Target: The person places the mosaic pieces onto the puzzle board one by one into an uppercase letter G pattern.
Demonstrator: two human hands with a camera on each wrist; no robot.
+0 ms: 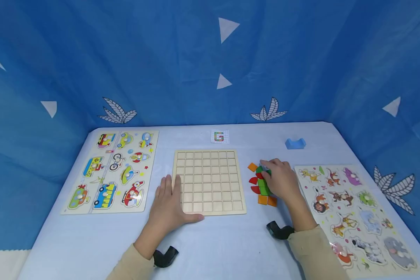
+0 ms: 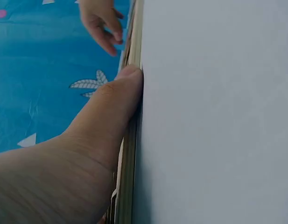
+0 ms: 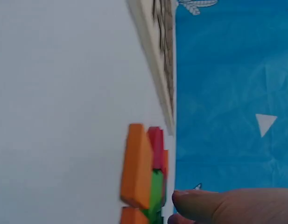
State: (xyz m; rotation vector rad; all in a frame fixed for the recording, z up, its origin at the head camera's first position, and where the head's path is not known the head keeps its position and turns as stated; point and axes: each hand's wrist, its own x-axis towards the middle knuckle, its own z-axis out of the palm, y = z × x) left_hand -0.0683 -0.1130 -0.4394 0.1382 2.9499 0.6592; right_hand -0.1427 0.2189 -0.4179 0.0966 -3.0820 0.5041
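A wooden grid board [image 1: 210, 181] lies flat in the middle of the table. My left hand [image 1: 168, 202] rests flat on the table at the board's near left corner, and its thumb [image 2: 111, 107] presses against the board's edge [image 2: 127, 158]. A small pile of green, red and orange blocks [image 1: 262, 188] sits just right of the board. My right hand [image 1: 280, 179] lies over that pile, with its fingertips on the green pieces at the far end. In the right wrist view the thumb [image 3: 232, 205] sits close beside the blocks [image 3: 139, 163], with no piece seen pinched.
A vehicle peg puzzle [image 1: 113, 171] lies at the left and an animal peg puzzle [image 1: 353, 210] at the right. Behind the grid board are a small card with a letter G [image 1: 219, 136] and a blue block [image 1: 295, 143]. Blue curtains wall in the table.
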